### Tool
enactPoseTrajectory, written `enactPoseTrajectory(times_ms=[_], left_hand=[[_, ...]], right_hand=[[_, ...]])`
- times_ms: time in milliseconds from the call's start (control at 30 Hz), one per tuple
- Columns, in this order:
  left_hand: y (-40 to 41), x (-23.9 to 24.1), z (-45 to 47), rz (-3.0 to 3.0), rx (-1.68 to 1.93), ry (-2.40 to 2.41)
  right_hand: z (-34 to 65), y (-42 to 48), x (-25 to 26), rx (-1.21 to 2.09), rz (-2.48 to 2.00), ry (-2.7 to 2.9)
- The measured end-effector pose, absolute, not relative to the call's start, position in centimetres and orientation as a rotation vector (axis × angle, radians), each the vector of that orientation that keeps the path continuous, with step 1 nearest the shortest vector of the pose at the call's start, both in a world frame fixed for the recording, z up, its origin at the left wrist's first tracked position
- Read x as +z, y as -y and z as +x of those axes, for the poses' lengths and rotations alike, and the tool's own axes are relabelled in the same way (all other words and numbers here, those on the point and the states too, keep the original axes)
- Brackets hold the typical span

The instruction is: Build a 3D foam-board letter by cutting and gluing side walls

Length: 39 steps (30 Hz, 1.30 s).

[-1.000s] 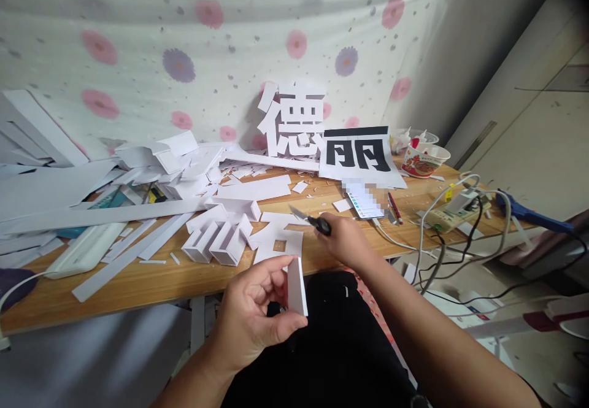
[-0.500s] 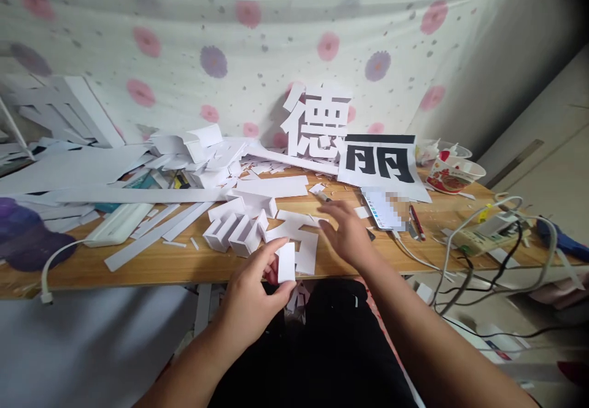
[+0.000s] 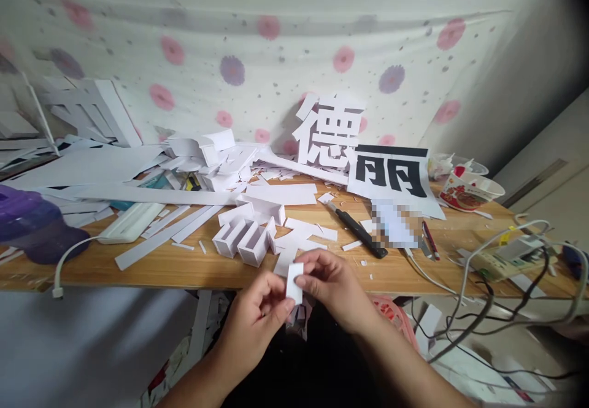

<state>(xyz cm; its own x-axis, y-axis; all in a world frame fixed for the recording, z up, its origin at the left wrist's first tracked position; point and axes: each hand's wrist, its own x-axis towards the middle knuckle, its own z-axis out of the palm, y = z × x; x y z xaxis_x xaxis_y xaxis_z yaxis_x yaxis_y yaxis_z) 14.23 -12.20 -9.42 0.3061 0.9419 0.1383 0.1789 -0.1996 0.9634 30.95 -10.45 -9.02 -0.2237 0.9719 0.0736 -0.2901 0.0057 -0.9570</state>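
Observation:
A small white rectangular board piece [image 3: 295,286] is pinched between both hands just over the table's front edge. My left hand [image 3: 262,307] grips its lower left side with thumb and fingers. On the upper right side, my right hand [image 3: 332,285] has its thumb on the face and its fingers behind. Beyond the hands lies a flat white cut-out character [image 3: 306,233], partly covered by them. To its left stands a white box-walled character part [image 3: 248,239]. A black-handled utility knife [image 3: 359,230] rests on the wood to the right.
A white foam character [image 3: 329,132] leans at the back beside a printed sheet [image 3: 393,175]. White strips and scraps [image 3: 170,221] cover the left side, near a purple bottle [image 3: 41,227]. Right are a phone [image 3: 398,224], a paper bowl [image 3: 472,190] and tangled cables [image 3: 464,273].
My right hand has come back from beside the knife to the white piece and now holds it together with my left hand. The knife lies fully in sight. The view has shifted slightly.

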Motion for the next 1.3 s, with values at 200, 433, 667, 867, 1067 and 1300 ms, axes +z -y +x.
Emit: enactPoseTrajectory(times_ms=[200,433,667,867,1067,1300], left_hand=[[11.5,-10.2,12.6,2.179,1.183,-1.185],[8.3,-9.6,9.3,2.673,1.456,-1.413],[5.9,-10.1,9.6,2.802,1.228,-1.421],[5.3,-11.3,9.7,2.815,1.225,-1.450],[5.2,-12.3,9.7,2.808,1.248,-1.478],[4.9,-12.9,9.8,2.824,1.260,-1.499]], right_hand=[[32.6,8.7,-8.9,1.264,-0.920,1.429],[33.3,3.2,-8.8,0.907,-1.187,1.575],[31.9,0.8,-10.1,1.121,-1.007,1.719],[31.8,0.8,-10.9,1.119,-0.956,1.705],[31.6,1.1,-10.8,1.012,-0.979,1.802],[31.7,1.3,-10.8,0.799,-0.976,1.916]])
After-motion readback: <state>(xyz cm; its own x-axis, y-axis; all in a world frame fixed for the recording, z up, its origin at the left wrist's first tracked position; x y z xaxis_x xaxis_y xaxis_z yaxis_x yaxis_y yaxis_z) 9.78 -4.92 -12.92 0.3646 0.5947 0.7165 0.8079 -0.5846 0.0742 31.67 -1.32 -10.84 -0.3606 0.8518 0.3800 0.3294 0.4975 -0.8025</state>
